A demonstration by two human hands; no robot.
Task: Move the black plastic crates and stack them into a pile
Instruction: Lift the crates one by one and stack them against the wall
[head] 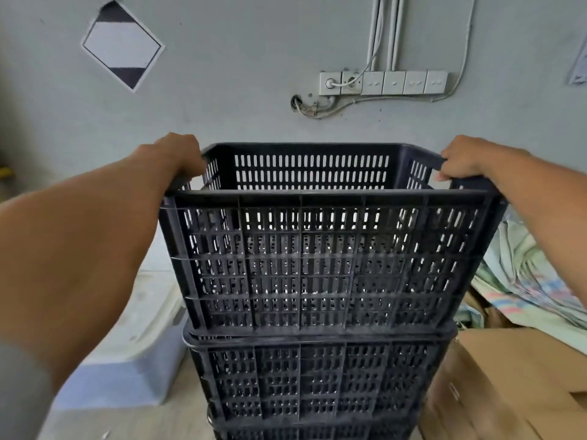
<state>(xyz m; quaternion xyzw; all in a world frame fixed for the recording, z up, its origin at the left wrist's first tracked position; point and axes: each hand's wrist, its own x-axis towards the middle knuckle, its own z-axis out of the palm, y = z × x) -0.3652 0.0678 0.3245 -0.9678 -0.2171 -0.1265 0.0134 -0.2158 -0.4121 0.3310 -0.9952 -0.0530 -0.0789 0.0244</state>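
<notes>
A black slotted plastic crate, the top crate (pixel 317 265), sits on a pile of like crates right in front of me. Its base rests on the rim of the second crate (pixel 314 379), and the rim of a third crate (pixel 301 431) shows at the bottom edge. My left hand (pixel 178 157) grips the top crate's left rim, fingers curled over the edge. My right hand (pixel 467 161) grips the right rim the same way. The top crate is upright and empty inside.
A grey wall (pixel 254 58) stands close behind the pile, with a row of sockets (pixel 384 82), cables and a diamond sign (pixel 122 46). A pale blue-and-white bin (pixel 133 360) lies at the lower left. Cardboard (pixel 508 385) and crumpled sacks (pixel 527 281) fill the right.
</notes>
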